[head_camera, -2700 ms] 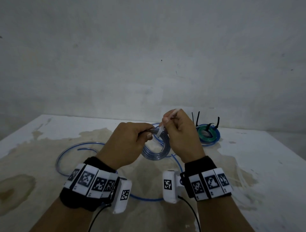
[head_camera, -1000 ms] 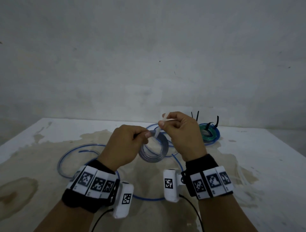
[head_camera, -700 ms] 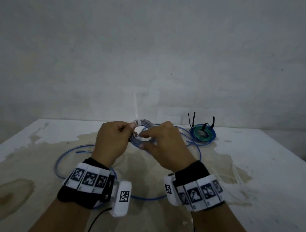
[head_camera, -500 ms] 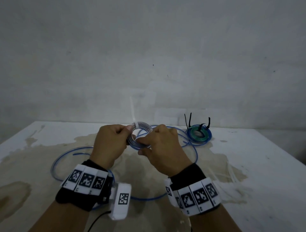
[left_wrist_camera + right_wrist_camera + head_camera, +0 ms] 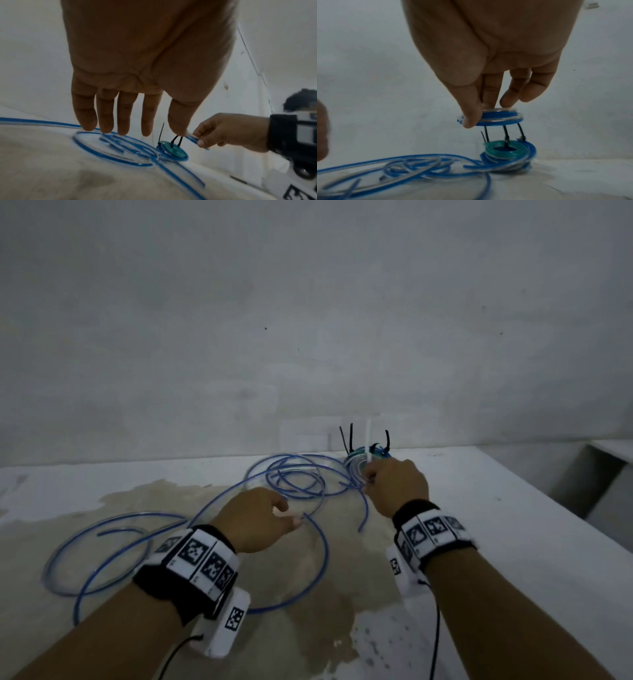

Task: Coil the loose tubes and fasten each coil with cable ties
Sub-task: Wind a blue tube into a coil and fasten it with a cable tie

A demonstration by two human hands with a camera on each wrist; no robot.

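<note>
Blue coil (image 5: 494, 119) sat pinched in the right hand (image 5: 488, 60), just above the tied coils (image 5: 506, 151); the left hand (image 5: 137, 67) hung open.

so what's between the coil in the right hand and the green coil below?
Only the green coil's upright black cable ties; right wrist view shows the held coil above them.

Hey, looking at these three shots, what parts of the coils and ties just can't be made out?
- Head view: the right hand covers most of the blue coil it holds.
- Right wrist view: that coil's white cable tie does not show.
- All views: the stacked coils are too blurred to count.
- Left wrist view: the left hand hides the black tie tails' tops.
</note>
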